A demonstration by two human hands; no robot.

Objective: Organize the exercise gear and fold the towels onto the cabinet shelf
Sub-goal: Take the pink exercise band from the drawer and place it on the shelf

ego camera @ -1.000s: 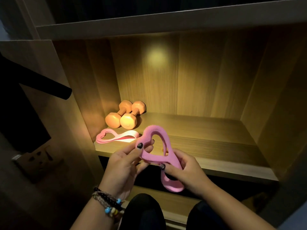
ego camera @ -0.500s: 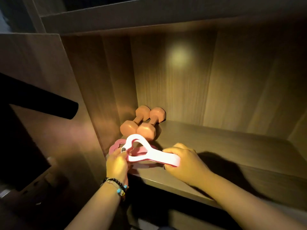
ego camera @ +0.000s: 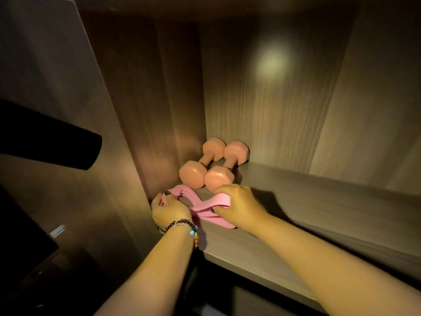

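— How are the hands set?

— Both arms reach in over the shelf's point(ego camera: 296, 236) front edge. The left hand point(ego camera: 167, 212), a beaded bracelet point(ego camera: 184, 226) on its wrist, curls round the looped end of the top pink ring point(ego camera: 218, 201) at the front left corner. The right hand point(ego camera: 239, 204) pinches the other end, thumb beneath, fingers over the top.

— And the ring itself?

— Smooth, matte, figure-eight in outline (foam or rubber, hard to tell). It lies on a second ring point(ego camera: 216, 221) of the same pink, stacked on the wood-grain shelf.

— Anything behind?

— Two dumbbells point(ego camera: 211, 167), peach, hexagonal heads, side by side against the back left corner, just beyond the rings.
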